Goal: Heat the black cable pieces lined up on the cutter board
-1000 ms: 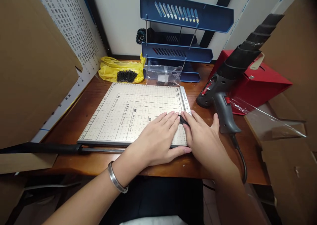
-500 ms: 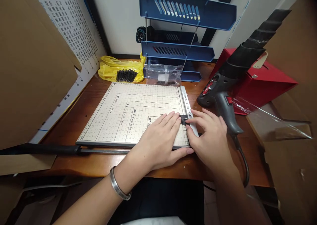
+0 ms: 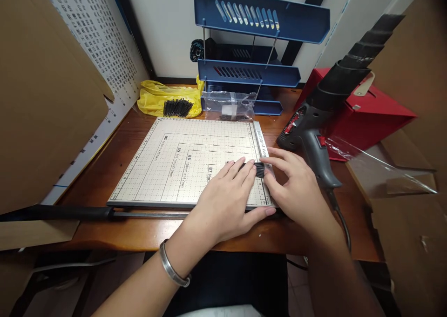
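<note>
Now the right hand (image 3: 296,184) has lifted from its flatter pose of a second ago, its curled thumb and forefinger slightly apart at the right end of the thin black strands (image 3: 260,169). The left hand (image 3: 225,198) still lies flat over them, fingers slightly parted, and more black shows between its fingers than before. The strands lie side by side on the cream, grid-printed paper cutter board (image 3: 167,154), by its pale metal edge strip.

The board rests on a glossy reddish-brown wooden bench (image 3: 139,235), with the cutter's black handle (image 3: 77,212) along the near side. Behind it, a crumpled yellow plastic bag (image 3: 150,98) carries a heap of short black pieces (image 3: 177,107), beside a shiny clear plastic bag (image 3: 228,106). A tiered blue rack (image 3: 296,23) with slanted slots stands against a white wall (image 3: 167,28). To the right, a dark grey heat gun (image 3: 323,161) leans near a smooth red box (image 3: 380,121); matte brown cardboard (image 3: 45,84) flanks the left.
</note>
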The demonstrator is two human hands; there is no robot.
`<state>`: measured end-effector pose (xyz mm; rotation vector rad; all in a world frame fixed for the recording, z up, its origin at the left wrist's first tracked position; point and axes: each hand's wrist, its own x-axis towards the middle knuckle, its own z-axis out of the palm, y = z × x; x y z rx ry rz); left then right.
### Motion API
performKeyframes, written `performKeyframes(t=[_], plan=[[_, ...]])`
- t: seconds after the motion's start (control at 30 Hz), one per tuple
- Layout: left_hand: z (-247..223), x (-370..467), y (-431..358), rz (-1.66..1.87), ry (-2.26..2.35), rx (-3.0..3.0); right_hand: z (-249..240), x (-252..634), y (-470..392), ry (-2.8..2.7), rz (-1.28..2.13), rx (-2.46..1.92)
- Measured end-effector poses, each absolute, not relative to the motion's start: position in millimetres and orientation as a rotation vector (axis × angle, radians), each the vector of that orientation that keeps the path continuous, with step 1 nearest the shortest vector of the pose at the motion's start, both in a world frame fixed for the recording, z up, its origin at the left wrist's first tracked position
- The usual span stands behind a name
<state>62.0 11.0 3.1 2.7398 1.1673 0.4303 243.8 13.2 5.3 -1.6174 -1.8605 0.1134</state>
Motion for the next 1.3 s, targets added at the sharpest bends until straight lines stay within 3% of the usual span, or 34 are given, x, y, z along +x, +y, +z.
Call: performKeyframes(t=[0.57, 0.93, 1.3], plan=[[2.0, 63.5, 10.6, 0.446, 1.206, 2.702, 28.3, 254.8, 49.7, -2.003, 0.3, -1.775], [0.2, 63.9, 11.2, 0.46, 1.204, 2.711, 26.3, 264.6, 47.6, -2.266, 0.192, -1.457], [0.2, 64.4, 11.2, 0.414, 1.223, 2.728, 35.8, 265.3, 57.5, -2.503, 0.1, -1.415]])
